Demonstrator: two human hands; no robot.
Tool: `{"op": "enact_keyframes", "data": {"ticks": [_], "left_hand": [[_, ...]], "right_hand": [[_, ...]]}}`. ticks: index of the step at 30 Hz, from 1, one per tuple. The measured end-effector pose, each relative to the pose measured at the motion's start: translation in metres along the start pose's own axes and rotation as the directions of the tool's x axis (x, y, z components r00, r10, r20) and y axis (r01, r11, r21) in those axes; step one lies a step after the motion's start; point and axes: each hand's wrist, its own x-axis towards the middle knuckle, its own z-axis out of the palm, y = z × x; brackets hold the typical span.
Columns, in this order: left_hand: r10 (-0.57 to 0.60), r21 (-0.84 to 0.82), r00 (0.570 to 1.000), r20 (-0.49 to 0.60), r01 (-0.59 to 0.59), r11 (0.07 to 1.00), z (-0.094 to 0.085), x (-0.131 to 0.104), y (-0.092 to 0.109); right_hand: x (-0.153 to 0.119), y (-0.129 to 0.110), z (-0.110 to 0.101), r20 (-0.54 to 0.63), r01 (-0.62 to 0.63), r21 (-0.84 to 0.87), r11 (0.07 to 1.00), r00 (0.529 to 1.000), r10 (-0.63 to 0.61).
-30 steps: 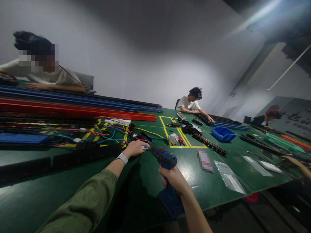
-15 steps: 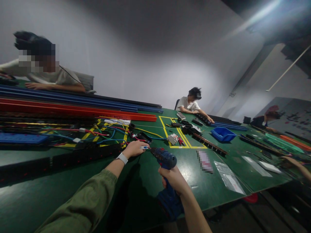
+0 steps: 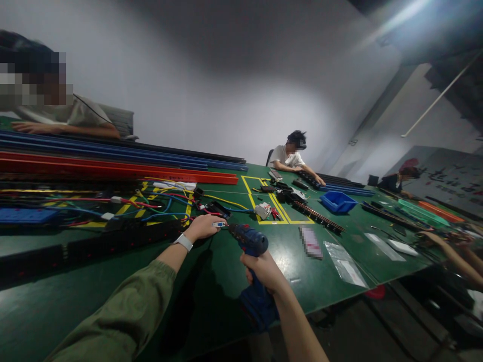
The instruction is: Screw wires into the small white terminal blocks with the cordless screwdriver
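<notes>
Blue and gripped in the right hand [image 3: 264,269] above the near tabletop [image 3: 113,281], the drill [image 3: 249,239] points left toward the small white connector [image 3: 218,224] pinched in the left hand [image 3: 200,229], so a slipping tip could jab those close fingers.

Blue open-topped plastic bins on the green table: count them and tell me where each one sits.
1. The blue open-topped plastic bin sits on the green table, right of the yellow tape outline. Clutter at the table's right end could hide another.
</notes>
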Motion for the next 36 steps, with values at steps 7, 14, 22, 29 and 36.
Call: {"op": "enact_keyframes", "data": {"ticks": [7, 14, 22, 29, 36], "left_hand": [[-0.008, -0.036, 1.0, -0.008, 0.007, 0.999, 0.0016, -0.0009, -0.0019], [-0.022, -0.031, 1.0, -0.001, 0.022, 0.999, -0.0002, -0.0004, -0.0005], [-0.016, -0.02, 1.0, 0.014, 0.016, 1.0, -0.0012, 0.0001, 0.0005], [0.007, 0.014, 1.0, -0.005, -0.007, 1.0, 0.0006, 0.0002, -0.0007], [0.0, 0.002, 1.0, -0.009, 0.0, 1.0, 0.0002, -0.0008, -0.0002]], "right_hand": [[0.003, 0.0036, -0.0015, 0.026, 0.017, -0.002, 1.0, 1.0, -0.017], [0.003, 0.0041, -0.002, 0.027, 0.042, -0.01, 0.999, 0.999, -0.042], [0.003, 0.0014, -0.0008, 0.023, 0.007, -0.004, 1.0, 1.0, -0.007], [0.0004, 0.0016, 0.0003, 0.017, 0.04, 0.0, 0.999, 0.999, -0.04], [0.0025, 0.0039, -0.0001, 0.02, 0.041, 0.001, 0.999, 0.999, -0.041]]}}
